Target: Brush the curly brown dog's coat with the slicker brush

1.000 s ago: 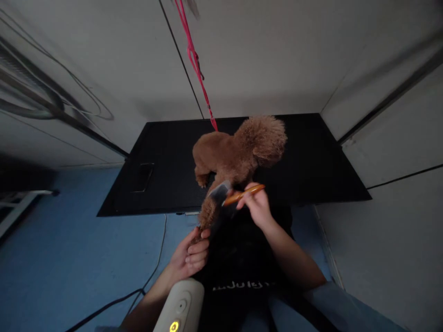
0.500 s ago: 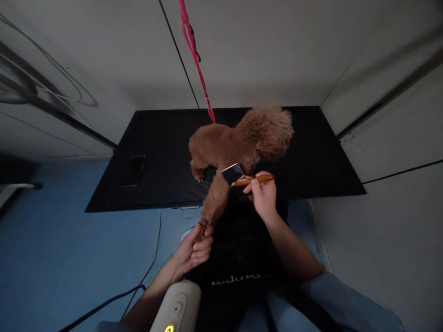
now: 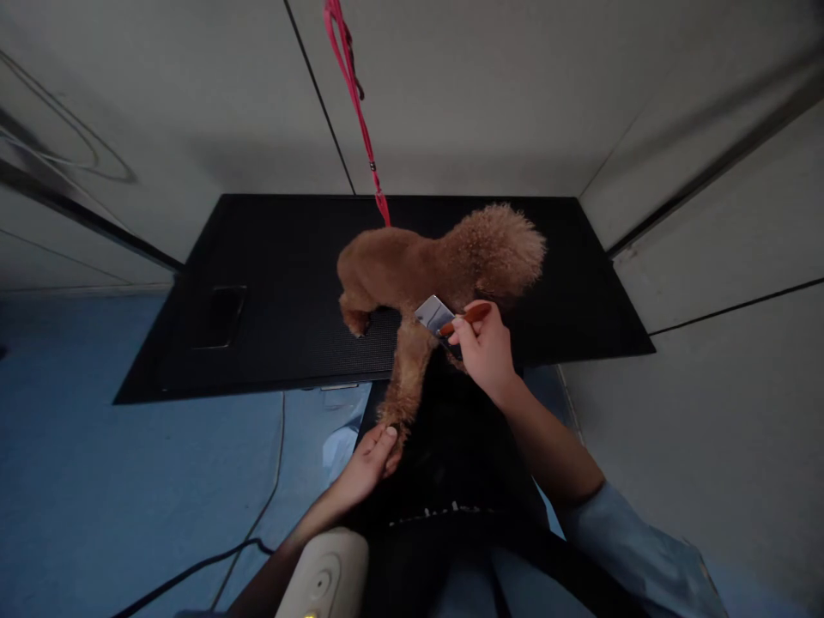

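Note:
A small brown curly dog stands on a black table, tied to a red leash from above. My left hand is closed on the paw of the dog's stretched-out leg, in front of the table's edge. My right hand grips a brush with an orange handle and a flat metal head. The brush head rests against the upper part of that leg, close to the body.
A dark flat phone-like object lies on the table's left side. A pale device with buttons sits at my chest. A black cable runs over the blue floor. Grey walls close in behind and to the right.
The brush has moved up the leg from near the paw to near the body. My left hand has stretched the leg out further, and the view has shifted slightly.

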### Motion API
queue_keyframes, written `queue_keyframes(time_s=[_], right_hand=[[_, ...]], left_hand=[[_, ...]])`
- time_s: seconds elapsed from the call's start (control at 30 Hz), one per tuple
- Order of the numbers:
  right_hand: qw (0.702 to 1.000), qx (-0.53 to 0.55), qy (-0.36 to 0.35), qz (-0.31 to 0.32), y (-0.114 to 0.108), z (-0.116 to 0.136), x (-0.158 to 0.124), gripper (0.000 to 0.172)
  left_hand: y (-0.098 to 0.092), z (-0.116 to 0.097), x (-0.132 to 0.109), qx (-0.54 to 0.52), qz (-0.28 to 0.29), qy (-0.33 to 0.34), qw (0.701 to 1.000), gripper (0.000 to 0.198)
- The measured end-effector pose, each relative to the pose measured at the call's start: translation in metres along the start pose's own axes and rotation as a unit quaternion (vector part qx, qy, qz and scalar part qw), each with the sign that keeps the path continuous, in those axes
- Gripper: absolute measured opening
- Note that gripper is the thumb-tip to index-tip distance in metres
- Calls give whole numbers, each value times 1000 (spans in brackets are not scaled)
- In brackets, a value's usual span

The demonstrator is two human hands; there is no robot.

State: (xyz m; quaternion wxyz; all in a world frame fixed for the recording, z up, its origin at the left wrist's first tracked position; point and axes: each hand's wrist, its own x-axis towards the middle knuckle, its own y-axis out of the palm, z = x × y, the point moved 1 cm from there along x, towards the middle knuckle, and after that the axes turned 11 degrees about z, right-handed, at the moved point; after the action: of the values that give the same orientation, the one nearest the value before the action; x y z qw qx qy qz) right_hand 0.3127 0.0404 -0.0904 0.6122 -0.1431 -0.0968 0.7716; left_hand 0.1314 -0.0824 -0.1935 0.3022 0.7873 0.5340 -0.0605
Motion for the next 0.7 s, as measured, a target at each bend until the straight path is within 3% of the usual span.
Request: queue_keyframes(time_s=[0.13,0.17,0.27,0.4,0.43,0.53,0.57,0.67,0.7], right_hand=[[987,-58,5,148,3,3,-1,14],[987,-74,13,140,3,4,0,13],[995,-99,4,23,0,8,1,12],[982,-141,-18,125,5,16,3,21],[979,-163,-8,118,5,18,3,21],[978,-206,2,23,2,21,2,17],[978,-205,-8,31,2,21,0,18],[972,-187,3,143,2,14,-8,21],[973,-180,22,145,1,11,-11,20]], left_hand=[[5,-3,3,116,-77,30,990,33],[7,-4,3,145,-96,34,984,30],[13,-6,3,192,-112,23,975,27],[16,-1,1,243,-104,-15,964,23],[17,0,1,252,-109,-21,961,23],[16,2,0,256,-114,-17,960,27],[16,1,0,249,-107,-15,962,27],[16,-4,2,204,-69,-13,976,27],[16,-7,4,183,-58,-9,981,29]])
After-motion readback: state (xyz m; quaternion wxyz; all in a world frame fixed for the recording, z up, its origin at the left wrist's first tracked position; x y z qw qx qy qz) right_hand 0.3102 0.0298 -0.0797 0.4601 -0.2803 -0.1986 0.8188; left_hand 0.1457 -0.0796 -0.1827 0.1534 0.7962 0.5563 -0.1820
